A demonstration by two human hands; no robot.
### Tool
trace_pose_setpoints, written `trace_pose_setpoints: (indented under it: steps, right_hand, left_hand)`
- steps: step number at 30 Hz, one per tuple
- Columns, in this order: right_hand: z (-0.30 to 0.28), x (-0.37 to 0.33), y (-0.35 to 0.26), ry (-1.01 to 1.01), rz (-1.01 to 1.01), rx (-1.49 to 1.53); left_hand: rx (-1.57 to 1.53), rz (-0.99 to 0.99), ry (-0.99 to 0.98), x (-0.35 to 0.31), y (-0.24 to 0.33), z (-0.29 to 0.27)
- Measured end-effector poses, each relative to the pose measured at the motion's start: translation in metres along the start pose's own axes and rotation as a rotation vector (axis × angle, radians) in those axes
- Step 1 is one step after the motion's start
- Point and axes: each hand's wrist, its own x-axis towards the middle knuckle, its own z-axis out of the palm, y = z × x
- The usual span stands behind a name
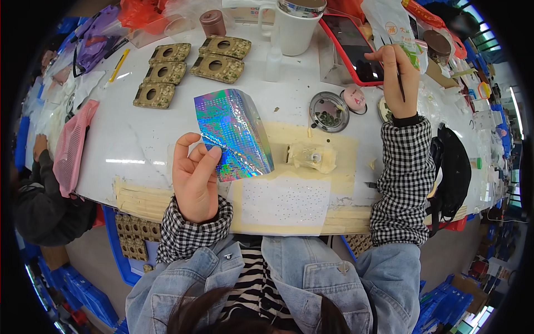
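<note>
My left hand pinches a shiny holographic sheet by its left edge, thumb on top. The sheet bears rows of small marks and curls at its right side. My right hand is raised at the right, its fingers bent around a thin dark tool whose kind I cannot make out. Beside its fingertips lies a phone in a red case. Between my arms, a small block wrapped in yellowish tape sits on the table, and a white sheet dotted with tiny specks lies nearer me.
Several camouflage-patterned casings with round holes lie at the far left. A white mug and small clear bottle stand at the back. A round dish with dark bits lies mid-right. A pink mesh pouch hangs over the left edge.
</note>
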Motion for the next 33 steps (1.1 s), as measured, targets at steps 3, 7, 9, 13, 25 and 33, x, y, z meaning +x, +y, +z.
trace_pose_setpoints:
  steps: [3,7,9,13,25,33]
  right_hand:
    - [-0.0017,0.0000,-0.0020,-0.018,0.039,0.009]
    - [-0.0003,-0.0005,-0.0046,-0.047,0.060,0.037]
    - [0.0008,-0.0016,-0.0034,-0.052,0.066,0.069]
    - [0.0030,-0.0021,0.0020,-0.051,0.055,0.098]
    - [0.0007,-0.0004,-0.0023,-0.057,0.001,-0.057]
    - [0.0035,-0.0019,-0.0040,-0.072,0.079,0.043]
  left_hand:
    - [0.000,-0.005,-0.002,0.0002,0.0006,0.0003]
    - [-0.002,-0.001,-0.002,0.0003,0.0002,-0.0006]
    - [-0.004,0.001,-0.001,0.0003,0.0003,0.0002]
    - [-0.006,0.003,-0.001,0.0003,-0.0002,-0.0006]
    - [-0.009,0.007,-0.004,0.0008,-0.0012,-0.0014]
    - [-0.005,0.008,-0.012,0.0009,-0.0017,-0.0027]
